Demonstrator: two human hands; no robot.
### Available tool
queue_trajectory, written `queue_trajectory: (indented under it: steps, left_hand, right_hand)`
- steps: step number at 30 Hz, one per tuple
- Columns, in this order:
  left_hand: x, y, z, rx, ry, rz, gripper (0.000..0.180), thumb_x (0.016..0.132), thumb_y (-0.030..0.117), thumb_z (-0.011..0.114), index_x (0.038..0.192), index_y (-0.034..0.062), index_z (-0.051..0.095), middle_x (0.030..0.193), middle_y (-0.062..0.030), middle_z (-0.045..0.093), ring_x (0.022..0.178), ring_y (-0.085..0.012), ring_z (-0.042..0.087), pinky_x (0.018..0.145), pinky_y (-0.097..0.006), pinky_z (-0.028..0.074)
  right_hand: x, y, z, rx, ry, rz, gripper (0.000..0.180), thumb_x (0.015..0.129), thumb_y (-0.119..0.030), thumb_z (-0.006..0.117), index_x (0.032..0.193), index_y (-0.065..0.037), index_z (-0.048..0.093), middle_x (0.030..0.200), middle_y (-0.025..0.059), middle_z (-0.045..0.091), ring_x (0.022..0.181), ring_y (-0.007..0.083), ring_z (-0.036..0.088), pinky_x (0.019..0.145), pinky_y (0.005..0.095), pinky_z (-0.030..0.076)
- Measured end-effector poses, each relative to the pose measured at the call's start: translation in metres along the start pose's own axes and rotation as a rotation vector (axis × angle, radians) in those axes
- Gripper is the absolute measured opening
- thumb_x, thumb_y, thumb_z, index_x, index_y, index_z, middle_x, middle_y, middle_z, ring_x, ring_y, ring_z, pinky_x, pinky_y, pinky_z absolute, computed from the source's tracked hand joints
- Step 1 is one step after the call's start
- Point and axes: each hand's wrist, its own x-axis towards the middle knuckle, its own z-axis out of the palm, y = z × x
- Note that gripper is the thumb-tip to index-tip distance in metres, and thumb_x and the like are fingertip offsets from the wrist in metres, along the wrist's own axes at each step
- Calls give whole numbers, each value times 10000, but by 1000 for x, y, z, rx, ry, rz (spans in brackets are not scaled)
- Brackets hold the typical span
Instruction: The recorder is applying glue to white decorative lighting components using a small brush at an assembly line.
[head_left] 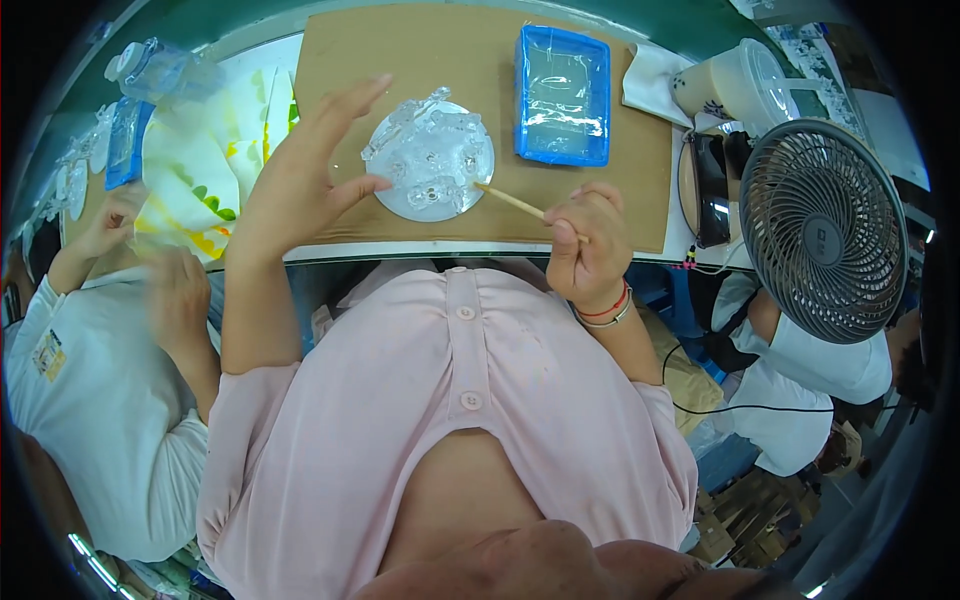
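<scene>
A round white disc (405, 205) lies on the brown board, and several clear, shiny pieces (432, 150) are gathered on it. My left hand (310, 165) is at the disc's left side, fingers spread, the thumb near its edge and nothing in the grasp. In my right hand (588, 245) is a thin wooden stick (512, 202), pinched between thumb and fingers. The stick's tip meets the lower right edge of the disc, beside the clear pieces. I cannot tell whether the tip touches one of them.
Beyond my right hand stands a blue-rimmed tray (563, 160). A lidded cup (730, 85), sunglasses (711, 190) and a round black fan (825, 230) are at the right. A patterned cloth (200, 165) and a clear bottle (165, 72) lie left, near a co-worker's hands (115, 222).
</scene>
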Motion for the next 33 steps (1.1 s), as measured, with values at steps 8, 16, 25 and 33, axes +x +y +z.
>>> queue_trajectory:
  steps: [8,16,25,33]
  left_hand:
    - [19,-7,-16,-240,-487,-64,761,621,-111,675,1299,135,432,1287,-42,490,981,-180,582,748,-281,483]
    - [3,-2,-10,-368,-341,-169,701,606,-71,737,1225,112,462,1325,-66,464,824,-174,636,713,-253,495]
    - [-5,1,-11,-316,-314,-119,729,613,-102,709,1246,121,424,1443,-66,299,836,-176,621,722,-249,501]
    - [-5,1,-13,-196,-305,-66,704,593,-54,738,1212,105,442,1400,-92,364,891,-210,596,785,-291,483]
  right_hand:
    - [-4,-1,2,-19,49,9,111,865,-73,490,771,-34,535,651,71,558,549,220,493,695,389,445]
    - [5,9,5,-64,59,-50,98,869,-69,488,793,-30,536,656,61,561,570,213,503,688,381,440]
    - [1,-3,5,0,-5,-15,96,850,-48,489,767,-35,535,649,63,564,560,220,501,688,388,445]
    - [-1,-10,4,41,-107,-86,111,853,-41,467,762,-38,530,677,60,575,591,219,514,690,387,446]
